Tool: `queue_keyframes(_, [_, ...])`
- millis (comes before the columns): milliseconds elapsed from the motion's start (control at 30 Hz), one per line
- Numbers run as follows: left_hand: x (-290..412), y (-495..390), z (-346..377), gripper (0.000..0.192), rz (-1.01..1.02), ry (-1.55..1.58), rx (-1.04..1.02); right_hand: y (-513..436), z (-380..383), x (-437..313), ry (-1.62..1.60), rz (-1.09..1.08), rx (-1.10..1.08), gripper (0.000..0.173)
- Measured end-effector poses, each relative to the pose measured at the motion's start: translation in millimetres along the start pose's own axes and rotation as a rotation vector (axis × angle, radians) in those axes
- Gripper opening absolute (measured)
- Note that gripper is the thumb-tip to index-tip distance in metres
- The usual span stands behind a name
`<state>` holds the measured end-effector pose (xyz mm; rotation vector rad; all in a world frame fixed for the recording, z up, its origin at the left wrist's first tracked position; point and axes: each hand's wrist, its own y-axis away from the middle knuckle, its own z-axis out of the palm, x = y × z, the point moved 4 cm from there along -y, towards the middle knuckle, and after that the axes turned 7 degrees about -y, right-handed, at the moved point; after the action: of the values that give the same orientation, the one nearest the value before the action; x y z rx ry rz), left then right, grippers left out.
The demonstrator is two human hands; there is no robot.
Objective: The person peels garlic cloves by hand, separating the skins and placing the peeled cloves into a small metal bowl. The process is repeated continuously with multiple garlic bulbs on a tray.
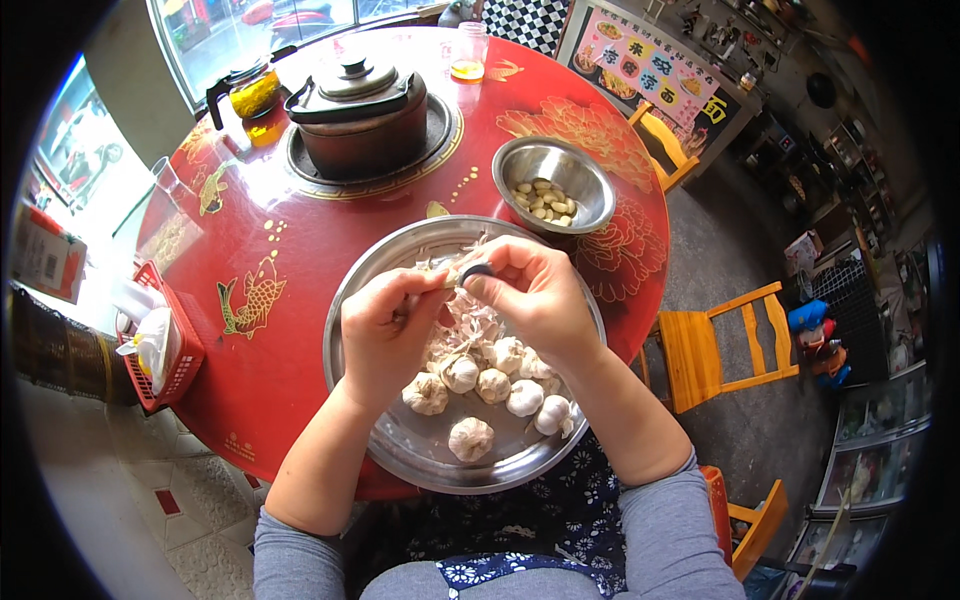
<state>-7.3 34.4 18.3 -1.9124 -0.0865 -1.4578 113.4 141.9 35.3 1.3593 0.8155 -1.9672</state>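
My left hand [394, 319] pinches a garlic clove [452, 279] between thumb and fingertips. Meeting it there, my right hand [536, 296] grips the clove's other side; a small black piece [475, 271], which looks like a thumb guard, sits at the right thumb. Both hands are above a wide round steel tray [397, 457]. Papery garlic skins [469, 326] are heaped in the tray, partly hidden by my hands. Several whole garlic bulbs [493, 385] lie nearer me, with one bulb [471, 439] apart from the others. Beyond my right hand, a steel bowl [592, 176] holds peeled garlic cloves [546, 202].
A lidded dark pot [360, 142] stands on the red round table [300, 405]. Behind it are a glass teapot [253, 94] and a jar [469, 56] of amber liquid. A red plastic basket [191, 358] sits at the left edge. A wooden chair [690, 360] is at the right.
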Motion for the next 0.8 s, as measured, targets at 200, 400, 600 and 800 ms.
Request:
queue_keyframes(200, [1,-1,-2,0.011,-0.081,0.12,-0.022,-2,-3,-2,-0.087,-0.014,-0.029,0.006])
queue_keyframes(400, [11,-4,-5,0.012,0.244,-0.244,0.01,-1,4,-7,0.005,0.039,-0.086,0.011])
queue_keyframes(600, [13,-6,-6,0.012,0.282,-0.21,-0.034,-5,-9,-7,0.003,0.122,-0.102,0.009])
queue_keyframes(800, [13,-6,-6,0.014,0.243,-0.294,-0.052,-2,-3,-12,0.053,-0.044,-0.148,0.008])
